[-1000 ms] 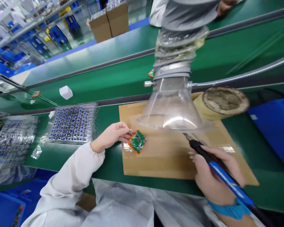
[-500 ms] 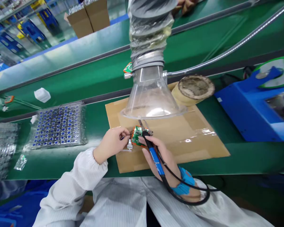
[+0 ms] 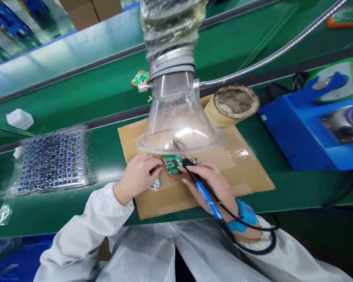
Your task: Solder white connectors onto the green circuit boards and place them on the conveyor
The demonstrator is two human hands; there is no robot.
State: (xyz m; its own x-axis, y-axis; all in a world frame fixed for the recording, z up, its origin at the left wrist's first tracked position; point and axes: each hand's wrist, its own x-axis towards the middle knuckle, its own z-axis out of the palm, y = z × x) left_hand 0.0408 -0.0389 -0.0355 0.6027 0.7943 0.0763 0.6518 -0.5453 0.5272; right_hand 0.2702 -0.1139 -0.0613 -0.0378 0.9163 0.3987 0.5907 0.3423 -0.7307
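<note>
A green circuit board with an orange edge (image 3: pixel 172 164) lies on a flat cardboard sheet (image 3: pixel 164 201), below a clear fume hood. At the board's left edge, the thumb and fingers of my left hand (image 3: pixel 139 176) pinch together; what lies between them is too small to make out. My right hand (image 3: pixel 216 184) grips a soldering iron (image 3: pixel 204 192) with a blue and black handle, and a fingertip reaches the board's right side. The iron's tip is hard to see near the hood's rim. A small white part (image 3: pixel 155 184) lies just under my left fingers.
The clear fume hood (image 3: pixel 179 117) hangs low over the cardboard. Behind it stands a round cardboard tube (image 3: pixel 216 113). Clear trays of blue parts (image 3: pixel 53 156) are at left, a blue machine (image 3: pixel 300 133) at right. Another board (image 3: pixel 140 78) lies farther back.
The view has shifted, so the trays and hood appear further left. My right hand and the iron sit slightly further right relative to my left hand. Both hands keep their grips.
</note>
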